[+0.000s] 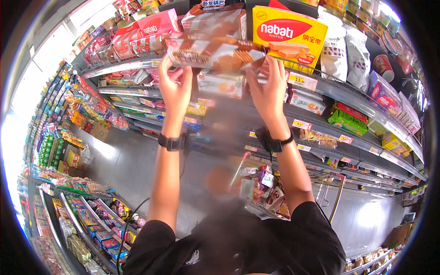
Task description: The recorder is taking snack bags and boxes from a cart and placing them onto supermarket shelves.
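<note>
A brown and white striped packet of wafer biscuits (pixel 216 55) is held lengthwise between both hands in front of the top shelf. My left hand (pixel 175 80) grips its left end, and my right hand (pixel 270 80) grips its right end. The packet looks slightly blurred. Just behind it stand similar striped brown packs (pixel 215 22). A yellow Nabati wafer box (pixel 288 37) stands beside its right end. Pink and red wafer packs (pixel 144 34) sit on the shelf to the left. Black straps with small devices circle both wrists.
Shelf tiers with price tags (pixel 302 80) curve across the front. A shopping cart with mixed packaged goods (pixel 266 185) stands below my right forearm. Grey floor (pixel 127 168) shows on the left, with snack racks (pixel 92 223) at lower left. A cable hangs beside my left arm.
</note>
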A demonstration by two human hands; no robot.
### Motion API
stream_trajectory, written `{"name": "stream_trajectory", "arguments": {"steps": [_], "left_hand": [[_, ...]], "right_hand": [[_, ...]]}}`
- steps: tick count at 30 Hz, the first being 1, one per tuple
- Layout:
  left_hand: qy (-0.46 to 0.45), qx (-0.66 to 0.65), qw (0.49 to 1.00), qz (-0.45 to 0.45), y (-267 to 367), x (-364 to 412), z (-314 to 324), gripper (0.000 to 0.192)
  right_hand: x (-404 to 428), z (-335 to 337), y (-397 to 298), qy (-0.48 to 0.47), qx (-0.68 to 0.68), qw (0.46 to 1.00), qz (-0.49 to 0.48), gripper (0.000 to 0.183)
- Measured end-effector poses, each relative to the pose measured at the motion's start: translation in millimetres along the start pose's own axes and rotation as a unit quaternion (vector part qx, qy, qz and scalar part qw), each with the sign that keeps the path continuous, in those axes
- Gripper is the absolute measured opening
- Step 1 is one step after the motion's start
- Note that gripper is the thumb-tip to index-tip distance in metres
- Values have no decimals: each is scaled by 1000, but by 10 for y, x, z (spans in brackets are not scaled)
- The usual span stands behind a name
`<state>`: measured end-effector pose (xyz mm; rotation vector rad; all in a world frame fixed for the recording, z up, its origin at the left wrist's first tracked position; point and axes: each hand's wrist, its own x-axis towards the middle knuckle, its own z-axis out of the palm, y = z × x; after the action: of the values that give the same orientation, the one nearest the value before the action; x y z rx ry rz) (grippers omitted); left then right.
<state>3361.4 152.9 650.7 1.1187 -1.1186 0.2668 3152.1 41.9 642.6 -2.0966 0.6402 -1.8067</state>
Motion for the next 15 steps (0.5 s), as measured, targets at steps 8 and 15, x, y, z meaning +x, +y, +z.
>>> {"name": "stream_trajectory", "arguments": {"steps": [8,15], "left_hand": [[16,4,998,52,-683,665,-13,61],[-58,159,984,63,-1176,682,22,67]], "right_hand": [[559,781,102,80,-69,993,-46,30],[588,1096,175,66,-182,981,12,26]]}}
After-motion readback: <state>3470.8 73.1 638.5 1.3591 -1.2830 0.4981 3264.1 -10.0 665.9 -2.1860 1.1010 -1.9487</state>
